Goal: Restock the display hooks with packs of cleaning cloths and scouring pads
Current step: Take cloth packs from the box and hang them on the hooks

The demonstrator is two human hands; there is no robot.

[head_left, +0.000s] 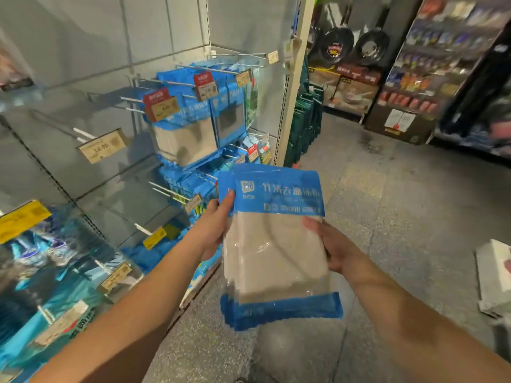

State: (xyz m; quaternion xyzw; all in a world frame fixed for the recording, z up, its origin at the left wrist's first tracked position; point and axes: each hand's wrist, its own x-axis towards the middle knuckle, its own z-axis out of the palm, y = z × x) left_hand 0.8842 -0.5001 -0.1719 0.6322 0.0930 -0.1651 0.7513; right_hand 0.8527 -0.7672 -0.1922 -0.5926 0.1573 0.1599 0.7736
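Note:
I hold a small stack of blue-edged packs of beige cleaning cloths (276,244) upright in front of me. My left hand (214,225) grips the stack's left edge, thumb on the blue header. My right hand (331,247) grips the right edge, thumb across the clear front. To the left, display hooks (166,81) on the grey back panel carry similar blue packs (193,134). One hook with a price tag (101,146) reading 14.90 hangs bare.
Lower hooks hold more blue packs (188,183) and yellow tags (154,237). Blurred dark packs (41,261) fill the near left. A cream upright post (293,106) ends the bay. Frying pans (351,45) and shelves stand across the grey floor. A white box (495,275) lies at right.

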